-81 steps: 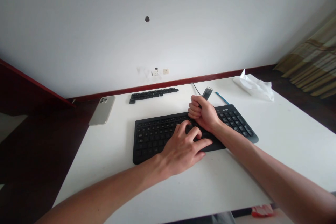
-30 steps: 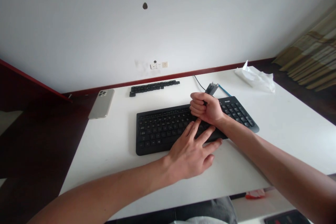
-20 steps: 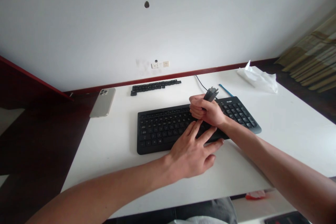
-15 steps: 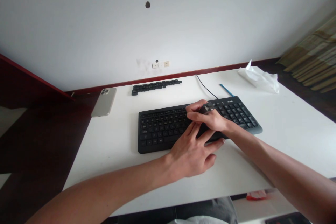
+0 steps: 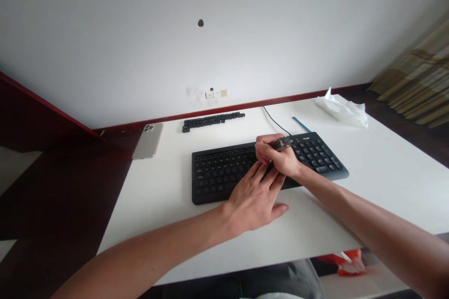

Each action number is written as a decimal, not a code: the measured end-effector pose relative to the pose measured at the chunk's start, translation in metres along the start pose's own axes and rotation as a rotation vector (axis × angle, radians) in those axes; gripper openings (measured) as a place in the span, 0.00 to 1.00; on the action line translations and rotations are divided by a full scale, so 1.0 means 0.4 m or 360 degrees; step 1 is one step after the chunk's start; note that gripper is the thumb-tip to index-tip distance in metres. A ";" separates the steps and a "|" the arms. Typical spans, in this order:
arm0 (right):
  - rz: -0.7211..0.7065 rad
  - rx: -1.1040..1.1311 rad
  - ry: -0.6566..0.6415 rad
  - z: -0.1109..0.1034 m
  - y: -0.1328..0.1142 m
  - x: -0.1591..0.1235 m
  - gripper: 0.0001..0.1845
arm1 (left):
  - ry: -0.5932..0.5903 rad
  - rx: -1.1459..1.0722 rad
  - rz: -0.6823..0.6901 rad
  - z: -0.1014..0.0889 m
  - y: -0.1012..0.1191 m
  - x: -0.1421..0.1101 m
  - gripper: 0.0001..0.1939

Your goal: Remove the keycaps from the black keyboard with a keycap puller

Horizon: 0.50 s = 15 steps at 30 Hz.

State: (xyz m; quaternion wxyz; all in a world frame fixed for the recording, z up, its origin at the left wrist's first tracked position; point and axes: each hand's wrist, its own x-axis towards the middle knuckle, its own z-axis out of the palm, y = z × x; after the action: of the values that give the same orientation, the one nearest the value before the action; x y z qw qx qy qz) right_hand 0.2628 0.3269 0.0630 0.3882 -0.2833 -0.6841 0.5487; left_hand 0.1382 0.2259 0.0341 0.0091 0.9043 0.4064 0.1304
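Note:
A black keyboard (image 5: 224, 173) lies at a slight angle on the white table. My left hand (image 5: 254, 198) rests flat on its lower middle edge, fingers stretched and the thumb out over the table. Its fingertips reach beneath my right hand (image 5: 278, 154), which is closed around a dark, stubby tool (image 5: 283, 143). The tool's upper end sticks out above the fist; its lower end is hidden, so I cannot tell its kind. Both hands cover the keys between the letter block and the number pad. Several loose black keycaps (image 5: 213, 120) are lined up in rows behind the keyboard.
At the table's left edge lies a phone (image 5: 148, 141), camera side up. A thin blue stick (image 5: 301, 124) and a black cable (image 5: 275, 120) are behind the keyboard. A crumpled white plastic bag (image 5: 343, 110) sits at the back right. Something red (image 5: 351, 262) shows below the front edge.
The view has shifted a little. The fingers of my left hand have drawn closer together and lie flatter, with the thumb apart. My right hand still grips the dark tool at nearly the same place.

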 end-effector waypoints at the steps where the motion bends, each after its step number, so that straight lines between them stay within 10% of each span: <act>1: -0.0023 -0.0002 0.0017 0.001 -0.003 -0.001 0.23 | 0.0004 0.0013 -0.0014 0.004 0.004 -0.003 0.35; 6: -0.0123 0.0021 0.0199 -0.004 -0.020 -0.004 0.21 | 0.0039 -0.0078 0.0014 -0.015 -0.008 0.008 0.34; 11: -0.0164 0.0018 0.0144 -0.012 -0.019 -0.008 0.23 | -0.0070 -0.0483 0.0148 -0.074 -0.111 0.034 0.09; 15: -0.0237 -0.0034 0.0102 -0.008 -0.016 -0.011 0.23 | -0.0040 -0.0431 -0.0138 -0.084 -0.190 0.042 0.11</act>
State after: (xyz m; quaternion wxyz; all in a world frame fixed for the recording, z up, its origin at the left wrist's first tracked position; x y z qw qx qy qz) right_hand 0.2682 0.3234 0.0686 0.4466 -0.2532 -0.6963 0.5016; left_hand 0.0851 0.2863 0.0609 0.1419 0.8779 0.4237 0.1724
